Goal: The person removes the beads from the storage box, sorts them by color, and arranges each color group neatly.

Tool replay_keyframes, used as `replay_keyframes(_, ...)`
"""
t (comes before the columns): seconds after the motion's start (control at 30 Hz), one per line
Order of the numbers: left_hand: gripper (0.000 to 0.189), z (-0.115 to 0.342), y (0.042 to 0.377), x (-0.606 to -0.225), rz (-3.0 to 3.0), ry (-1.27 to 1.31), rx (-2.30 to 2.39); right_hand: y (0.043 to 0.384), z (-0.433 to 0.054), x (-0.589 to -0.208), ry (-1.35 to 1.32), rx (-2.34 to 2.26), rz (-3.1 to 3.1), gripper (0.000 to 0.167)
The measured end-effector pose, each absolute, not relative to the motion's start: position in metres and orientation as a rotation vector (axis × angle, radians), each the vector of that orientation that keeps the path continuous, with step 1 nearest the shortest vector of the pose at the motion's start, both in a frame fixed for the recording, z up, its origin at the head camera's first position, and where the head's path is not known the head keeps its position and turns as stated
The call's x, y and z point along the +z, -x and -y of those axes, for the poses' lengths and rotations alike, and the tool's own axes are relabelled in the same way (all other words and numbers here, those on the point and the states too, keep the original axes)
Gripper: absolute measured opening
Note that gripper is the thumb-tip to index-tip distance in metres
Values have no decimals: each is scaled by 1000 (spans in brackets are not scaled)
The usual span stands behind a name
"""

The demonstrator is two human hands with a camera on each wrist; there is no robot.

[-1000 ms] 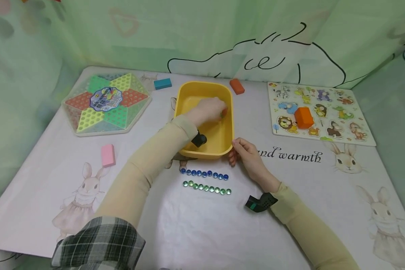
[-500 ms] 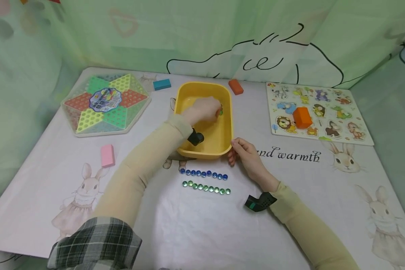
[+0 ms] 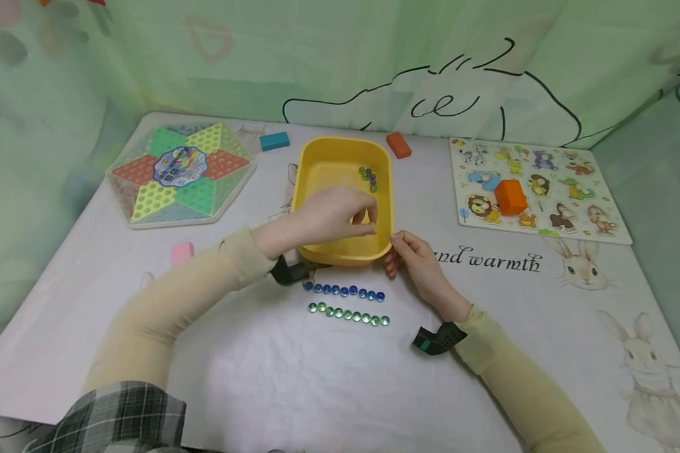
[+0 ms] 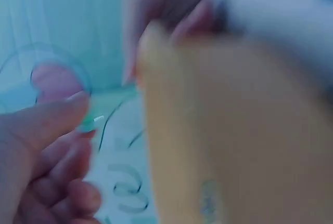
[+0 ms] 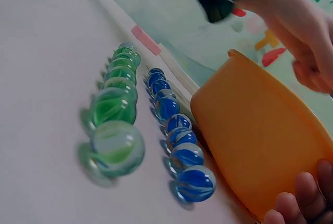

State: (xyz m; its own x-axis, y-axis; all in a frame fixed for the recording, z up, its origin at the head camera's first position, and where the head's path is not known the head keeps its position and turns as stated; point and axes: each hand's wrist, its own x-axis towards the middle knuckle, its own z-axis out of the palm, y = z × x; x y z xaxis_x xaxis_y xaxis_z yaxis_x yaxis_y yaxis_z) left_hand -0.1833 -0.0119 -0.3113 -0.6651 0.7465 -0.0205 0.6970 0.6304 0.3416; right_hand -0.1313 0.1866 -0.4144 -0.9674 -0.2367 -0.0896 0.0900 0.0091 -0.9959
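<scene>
My left hand [image 3: 340, 214] is over the yellow tub [image 3: 385, 195], pinching a green marble [image 4: 88, 124] between thumb and fingertip. Inside the tub, by its far right side, lie several green and blue marbles [image 3: 368, 178]. My right hand [image 3: 422, 270] grips the tub's near right corner at the rim; its curled fingers show low in the right wrist view. On the table in front of the tub run two rows: blue marbles [image 3: 344, 291] nearer the tub and green marbles [image 3: 348, 314] closer to me.
A star-patterned board game [image 3: 180, 173] lies at left. Blue [image 3: 274, 141], orange-red [image 3: 399, 145] and pink [image 3: 182, 252] blocks lie around the tub. An animal puzzle board [image 3: 544, 220] at right bears an orange block [image 3: 510, 197]. A curtain [image 3: 340, 63] closes off the back.
My left hand has come up and back from the tub's far right side with a green marble, uncovering the marbles there. My right hand keeps its place on the rim.
</scene>
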Motion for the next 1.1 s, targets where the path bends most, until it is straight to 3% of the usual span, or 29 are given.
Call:
replay_keyframes(0.4, 15, 77, 119, -353, -2589, -1172, 824, 132, -185, -415, 161, -2044, -2063, 27)
replay_keyframes(1.1, 13, 102, 106, -386, -2480, -1020, 669, 132, -186, -415, 135, -2033, -2081, 26)
